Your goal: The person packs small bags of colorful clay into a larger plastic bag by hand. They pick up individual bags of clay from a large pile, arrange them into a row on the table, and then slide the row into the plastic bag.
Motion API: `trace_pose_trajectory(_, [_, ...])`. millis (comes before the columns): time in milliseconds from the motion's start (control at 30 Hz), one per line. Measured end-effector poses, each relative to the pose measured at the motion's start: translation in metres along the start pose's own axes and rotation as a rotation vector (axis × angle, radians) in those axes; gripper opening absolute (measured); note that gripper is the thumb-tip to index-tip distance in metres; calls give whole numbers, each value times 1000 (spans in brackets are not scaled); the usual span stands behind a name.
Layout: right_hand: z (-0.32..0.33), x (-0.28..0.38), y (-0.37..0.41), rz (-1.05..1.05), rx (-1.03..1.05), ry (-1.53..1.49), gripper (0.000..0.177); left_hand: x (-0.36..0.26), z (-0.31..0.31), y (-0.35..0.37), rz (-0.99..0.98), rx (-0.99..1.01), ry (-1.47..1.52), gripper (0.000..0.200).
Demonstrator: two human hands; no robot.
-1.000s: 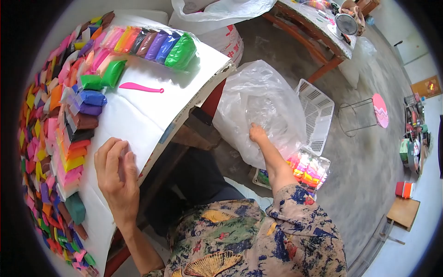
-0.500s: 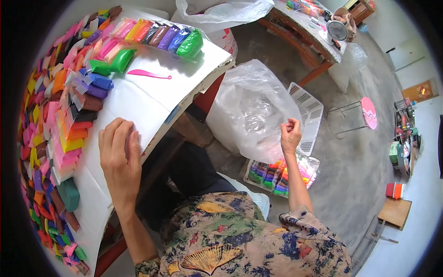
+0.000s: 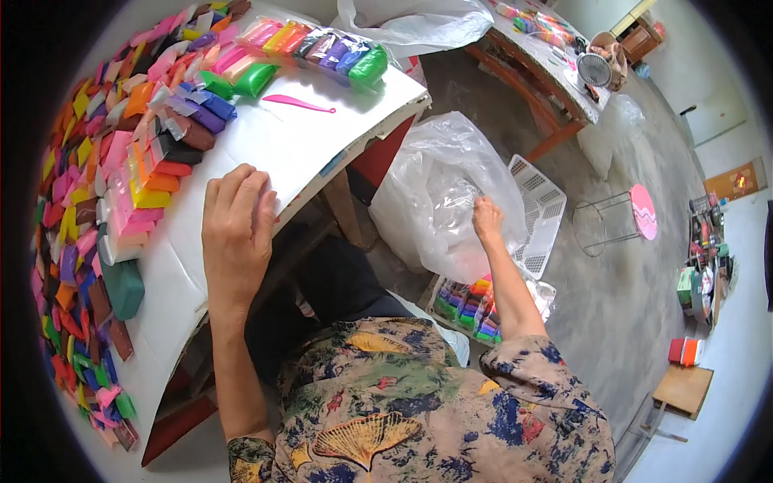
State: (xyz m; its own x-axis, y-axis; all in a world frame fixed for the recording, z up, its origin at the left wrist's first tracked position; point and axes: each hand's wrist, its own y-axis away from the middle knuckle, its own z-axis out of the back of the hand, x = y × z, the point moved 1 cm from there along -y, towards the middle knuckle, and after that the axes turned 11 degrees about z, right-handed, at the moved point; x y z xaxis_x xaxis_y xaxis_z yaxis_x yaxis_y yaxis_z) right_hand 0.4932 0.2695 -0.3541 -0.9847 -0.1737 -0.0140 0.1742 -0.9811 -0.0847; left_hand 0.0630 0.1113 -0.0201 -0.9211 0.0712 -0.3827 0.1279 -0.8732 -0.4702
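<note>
My left hand (image 3: pixel 239 241) rests on the near edge of the white tabletop (image 3: pixel 310 153), fingers loosely stretched and nothing in them. Beyond its fingertips lies a pink plastic clay knife (image 3: pixel 299 103). My right hand (image 3: pixel 488 217) is closed over the mouth of a large clear plastic bag (image 3: pixel 419 173); whatever its fingers may hold is hidden. Crumpled clear plastic (image 3: pixel 451 193) shows inside the bag. At the back of the table is a clear pack of coloured clay (image 3: pixel 322 50), a green packet at its end. Loose packets (image 3: pixel 189 129) lie left of it.
Many coloured clay packets (image 3: pixel 88 193) are heaped along the table's left side. A white perforated basket (image 3: pixel 538 213) stands beside the bag, with a tray of clay packs (image 3: pixel 467 310) below. Farther off are a pink-topped stool (image 3: pixel 642 211), a second table (image 3: pixel 555 80) and a fan (image 3: pixel 594 71).
My right hand has moved left from the bag's right edge to over its opening, its fingers closed. The view has shifted slightly; my left hand stays at the table edge.
</note>
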Motion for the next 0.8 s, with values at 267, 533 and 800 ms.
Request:
trace_pose_trajectory(267, [120,-44,44,-293,-417,-992,15,0,-2,-2,-23,-30,-21,18])
trace_pose_trajectory(533, [219,-21,91,-176,-562,-1115,14,-13,3,13,-115,16,548,17])
trace_pose_trajectory(800, [223,-8,82,-81,-576,-1049,15,-44,-67,78,116,757,785,36])
